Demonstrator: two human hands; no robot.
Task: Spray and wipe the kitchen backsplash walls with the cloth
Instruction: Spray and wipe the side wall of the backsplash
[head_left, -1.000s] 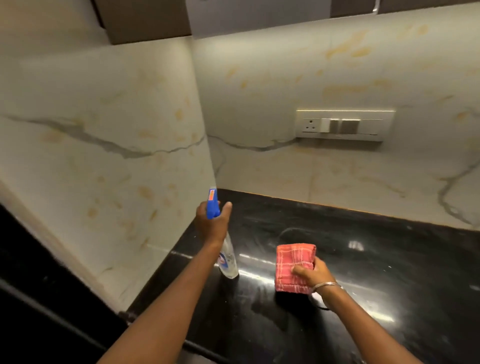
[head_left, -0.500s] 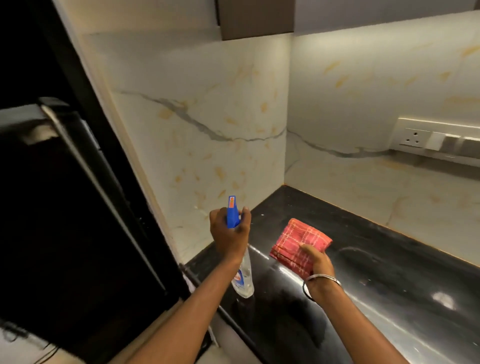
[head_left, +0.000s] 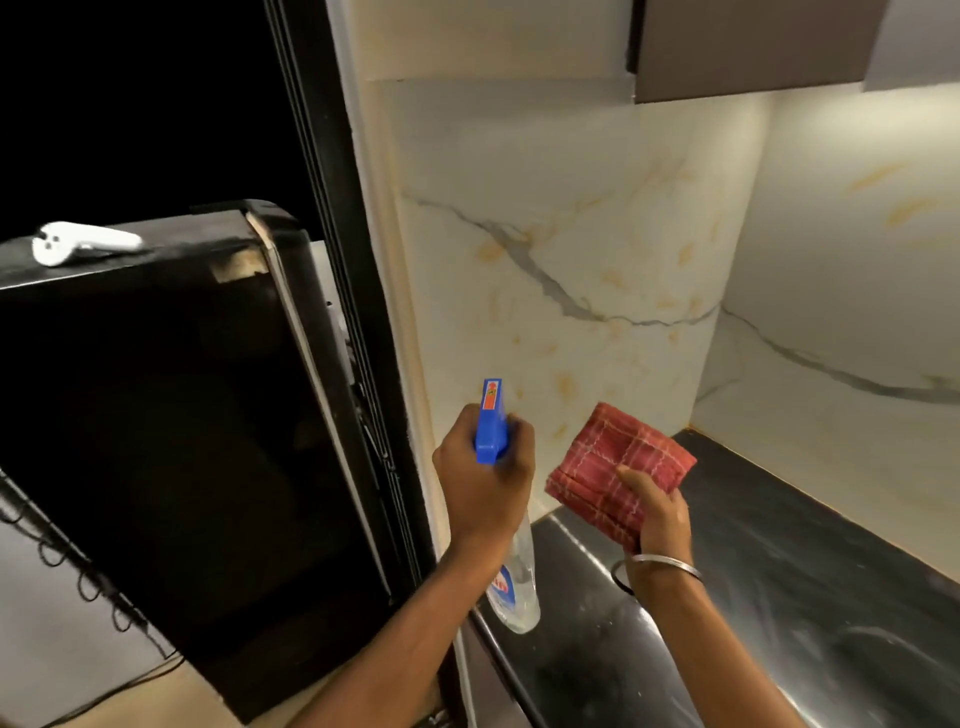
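1. Side wall (head_left: 545, 249): pale marble panel with a grey vein, standing upright straight ahead of both hands, on the far side of them. It meets the back wall (head_left: 841, 270) in a corner to the right. This is the surface under treatment; whether it is wet or dry I cannot tell from here.

2. Counter (head_left: 779, 571): black and glossy, running from near the hands out to the right along the foot of the back wall. Its left end stops at the side wall.

3. Dark appliance (head_left: 171, 441): stands to the left, past the wall's edge, with a small white object (head_left: 83, 244) on top. It is not part of the job.

4. Cloth (head_left: 618, 473): red check, folded into a thick pad, held up off the counter. It sits just right of the bottle and near the lower part of the side wall, not touching it.

5. Bottle (head_left: 514, 587): clear body hanging below the fist, blue head (head_left: 491, 421) on top. Its long axis is close to upright; the nozzle points away from the person toward the side wall.

6. Left hand (head_left: 485, 483): closed round the bottle neck, fingers wrapped at the trigger. Whether the trigger is pressed I cannot tell.

7. Right hand (head_left: 660, 514): clamped on the near edge of the cloth, thumb on top; a bangle (head_left: 665, 564) at the wrist.

8. Judgement: the deciding relation is that the side wall lies dead ahead of the nozzle, with the left hand slightly the nearer. Spraying looks to be the step in hand; the cloth is well placed to follow.
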